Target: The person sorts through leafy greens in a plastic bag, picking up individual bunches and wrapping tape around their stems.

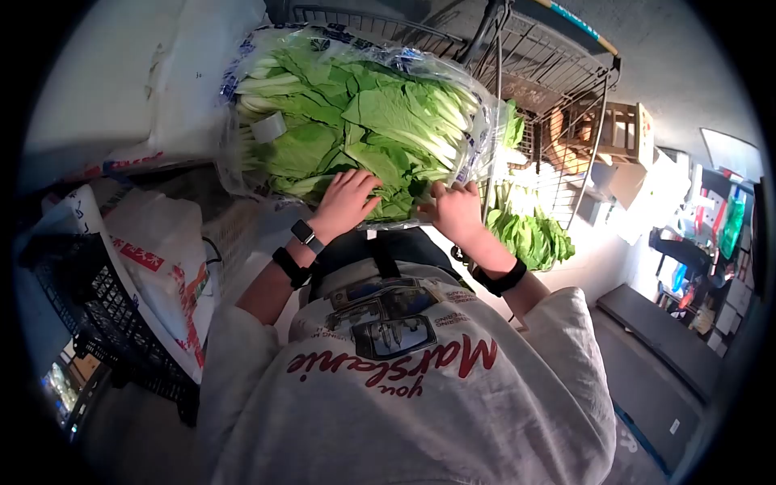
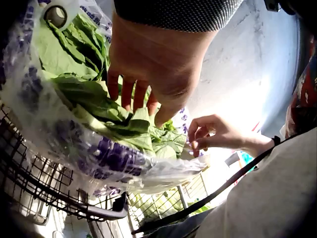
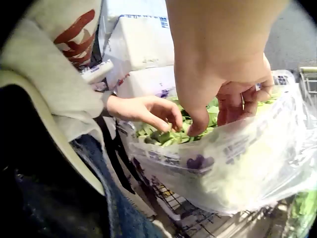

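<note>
Leafy greens with pale stalks fill a clear plastic bag with blue-purple print, lying over a wire cart. My left hand rests on the leaves at the near side, fingers spread and pointing down among them in the left wrist view. Bent fingers of my right hand are at the near right edge of the bag. The right wrist view shows its thumb apart from the fingers, at the rim; I cannot tell whether they pinch the plastic. A whitish roll lies on the greens at the left.
The wire shopping cart extends to the right, with more greens beside the bag. A black plastic crate and white bags with red print stand at the left. A wooden crate sits behind the cart.
</note>
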`<state>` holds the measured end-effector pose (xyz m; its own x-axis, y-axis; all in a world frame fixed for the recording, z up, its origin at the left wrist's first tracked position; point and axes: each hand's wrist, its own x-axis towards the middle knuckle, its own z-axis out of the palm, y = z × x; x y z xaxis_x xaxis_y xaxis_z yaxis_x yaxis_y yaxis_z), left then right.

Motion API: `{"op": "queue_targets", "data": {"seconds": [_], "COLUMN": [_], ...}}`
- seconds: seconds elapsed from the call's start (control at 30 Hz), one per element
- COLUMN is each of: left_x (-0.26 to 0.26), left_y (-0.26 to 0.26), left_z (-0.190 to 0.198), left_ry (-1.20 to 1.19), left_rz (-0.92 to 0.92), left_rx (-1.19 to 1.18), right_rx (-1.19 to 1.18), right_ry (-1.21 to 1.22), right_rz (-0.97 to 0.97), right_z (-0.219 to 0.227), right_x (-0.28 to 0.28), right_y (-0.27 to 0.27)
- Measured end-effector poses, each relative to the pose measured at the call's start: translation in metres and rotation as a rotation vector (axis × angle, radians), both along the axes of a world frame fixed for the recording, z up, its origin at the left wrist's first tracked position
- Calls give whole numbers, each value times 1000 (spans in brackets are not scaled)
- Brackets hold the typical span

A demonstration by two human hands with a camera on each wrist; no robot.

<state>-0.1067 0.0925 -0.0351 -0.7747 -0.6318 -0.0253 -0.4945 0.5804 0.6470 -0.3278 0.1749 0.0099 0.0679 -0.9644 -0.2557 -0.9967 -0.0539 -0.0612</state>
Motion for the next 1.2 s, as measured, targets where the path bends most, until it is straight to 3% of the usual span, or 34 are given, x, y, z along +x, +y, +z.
{"op": "queue_targets", "data": {"seconds": [0.03,0.13,0.23,0.27,0.37,0.5,0.57,0.67,0.83,0.87,0.9,0.93,1.0,1.03,1.1,1.2], "left_x": [2,14,45,60,64,67,76,80,84,87,90,94,104,109,121,141], "left_y": [2,3,-3,-4,-3,-5,-10,-14,-27,-32,-37,-41,-46,-46,-48,-53], "left_z": [-2,-2,-15,-28,-19,-29,-34,-19,46,60,72,82,99,100,98,68], "left_ry": [-28,-132,-338,-424,-628,-558,-531,-439,-252,-219,-187,-184,-262,-263,-312,-273], "left_rz": [-10,153,279,279,219,171,154,135,124,134,145,153,348,358,430,609], "left_rx": [3,-70,-74,-66,-123,-228,-217,-214,-375,-422,-469,-474,-90,-99,-99,76], "right_rx": [64,-109,-123,-117,-56,7,214,188,199,9,4,7,11,95,-30,-156], "right_ry": [-35,-109,38,59,113,228,247,261,205,174,180,92,-93,-133,-262,-860], "right_rz": [-24,93,165,196,263,283,256,229,151,116,121,69,-31,-61,-35,-246], "right_z": [0,-21,-35,-40,-47,-42,-32,-24,16,15,16,18,21,20,21,25], "right_x": [4,3,7,6,8,17,22,26,28,24,20,16,11,7,0,-8], "right_y": [1,11,12,14,16,15,12,15,10,12,11,9,3,1,3,-8]}}
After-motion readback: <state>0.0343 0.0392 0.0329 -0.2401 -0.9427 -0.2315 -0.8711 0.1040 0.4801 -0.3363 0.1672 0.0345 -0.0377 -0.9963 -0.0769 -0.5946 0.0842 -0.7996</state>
